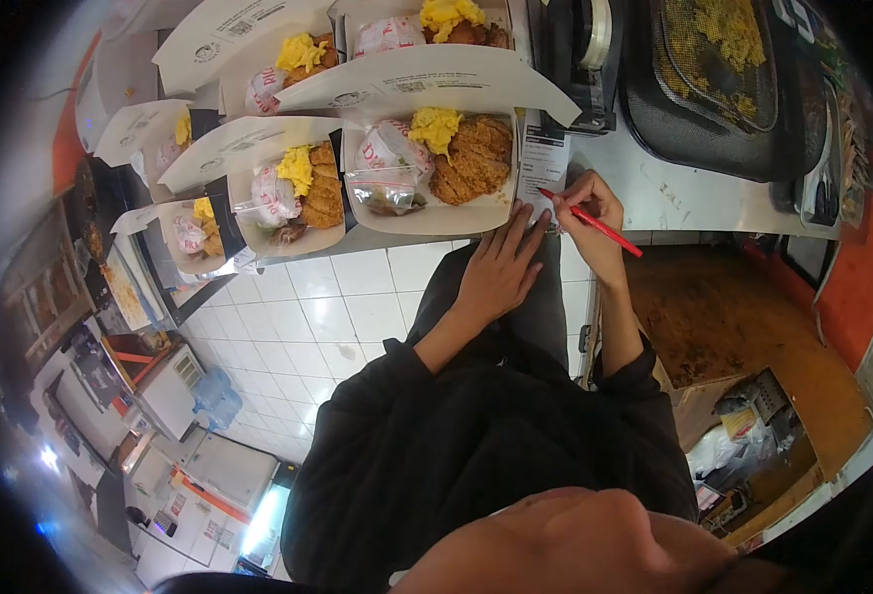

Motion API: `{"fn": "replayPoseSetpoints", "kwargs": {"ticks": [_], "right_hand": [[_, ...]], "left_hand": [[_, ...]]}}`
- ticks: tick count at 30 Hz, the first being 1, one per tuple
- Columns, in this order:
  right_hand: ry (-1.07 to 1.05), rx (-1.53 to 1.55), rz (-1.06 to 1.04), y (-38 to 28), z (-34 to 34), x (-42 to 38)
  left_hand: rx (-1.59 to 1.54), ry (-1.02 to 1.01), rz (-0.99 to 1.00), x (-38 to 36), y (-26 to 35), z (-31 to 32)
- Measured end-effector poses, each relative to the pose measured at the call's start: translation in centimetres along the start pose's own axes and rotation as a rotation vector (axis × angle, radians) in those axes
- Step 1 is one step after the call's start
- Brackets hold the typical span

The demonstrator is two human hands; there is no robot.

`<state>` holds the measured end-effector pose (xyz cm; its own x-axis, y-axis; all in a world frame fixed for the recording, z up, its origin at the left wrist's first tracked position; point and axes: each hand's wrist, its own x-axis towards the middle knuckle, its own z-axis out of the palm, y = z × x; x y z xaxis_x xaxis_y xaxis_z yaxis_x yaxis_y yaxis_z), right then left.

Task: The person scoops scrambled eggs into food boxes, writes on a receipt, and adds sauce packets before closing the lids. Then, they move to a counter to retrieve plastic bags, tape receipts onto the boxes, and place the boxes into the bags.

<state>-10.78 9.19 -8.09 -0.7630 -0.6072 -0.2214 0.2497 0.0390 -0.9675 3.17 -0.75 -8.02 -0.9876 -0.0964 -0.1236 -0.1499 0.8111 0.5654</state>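
My right hand [595, 213] grips a red pen [607, 232], its tip on a printed paper slip [543, 163] at the counter's edge. Fingers stretched out, my left hand [501, 267] lies at the slip's lower end, holding nothing. Just left of the slip is an open meal box [362, 211] with a fried chicken piece [471, 163], yellow scrambled egg [436, 129], a wrapped bundle [394, 150] and a small clear bag [389, 190]. Another open box [248, 233] with similar food stands beside it.
Several more filled boxes stand left and behind. A black mesh basket [644, 119] with yellow crumbs sits right on the white counter [659, 203], near a black device [567, 59]. Below right is a brown wooden shelf [753, 307]. A blue water jug [217, 398] stands on the tiled floor [333, 322].
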Motion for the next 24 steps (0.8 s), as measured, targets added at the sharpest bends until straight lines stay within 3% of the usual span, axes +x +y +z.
{"fn": "replayPoseSetpoints", "kwargs": {"ticks": [6,11,18,20,24], "right_hand": [[-0.005,-0.094,0.032,0.0,0.1,0.3],[0.025,-0.155,-0.111,1.0,-0.1,-0.1],[0.009,-0.16,-0.046,0.8,0.0,0.0],[0.03,-0.205,-0.145,0.8,0.0,-0.1],[-0.013,-0.243,-0.126,0.7,-0.2,-0.2]], "left_hand": [[-0.006,0.007,-0.006,-0.1,0.0,0.3],[0.007,-0.006,-0.011,0.0,0.0,0.2],[0.027,0.003,-0.004,0.0,0.1,0.2],[0.029,-0.002,-0.009,-0.1,0.1,0.1],[0.021,0.016,-0.005,-0.1,0.0,0.3]]}}
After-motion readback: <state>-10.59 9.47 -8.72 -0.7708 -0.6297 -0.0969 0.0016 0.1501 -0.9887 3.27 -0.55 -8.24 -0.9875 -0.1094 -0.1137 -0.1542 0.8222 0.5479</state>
